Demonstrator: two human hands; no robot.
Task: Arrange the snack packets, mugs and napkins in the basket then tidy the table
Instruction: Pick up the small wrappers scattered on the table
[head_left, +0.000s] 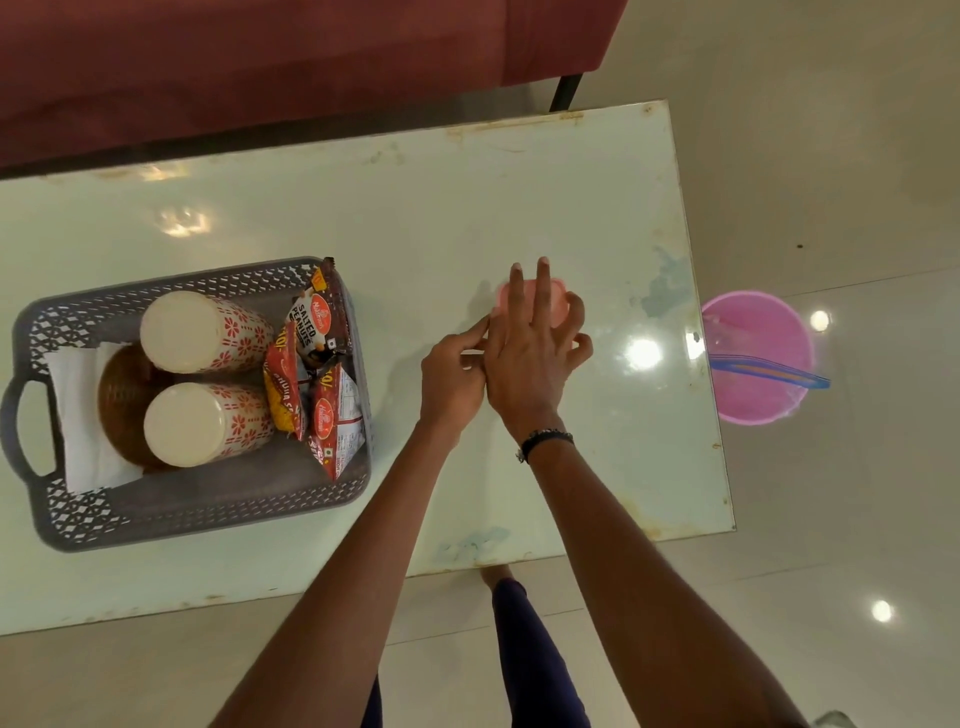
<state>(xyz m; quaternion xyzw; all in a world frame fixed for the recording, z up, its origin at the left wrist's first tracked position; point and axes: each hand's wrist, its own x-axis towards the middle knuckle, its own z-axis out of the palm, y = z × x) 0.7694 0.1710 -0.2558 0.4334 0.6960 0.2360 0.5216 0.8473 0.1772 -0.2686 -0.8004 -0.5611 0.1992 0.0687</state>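
Note:
A grey lattice basket (218, 512) stands on the left of the table. Inside it, two white mugs with red flower prints (208, 332) (208, 423) lie on their sides. A white napkin (78, 410) lies at the basket's left end. Red snack packets (311, 332) (332, 421) stand along its right wall. My right hand (530, 353) lies on a small pink thing (557, 296) on the table, with two fingers straight over it. My left hand (452, 374) is beside it with curled fingers, its fingertips against the right hand. Whether it holds anything is hidden.
The pale glossy table (363, 218) has worn, stained edges and a peeled patch at the right (667, 291). A pink bucket (758, 358) with a blue handle stands on the floor just past the right edge. A maroon sofa (260, 67) runs along the far side.

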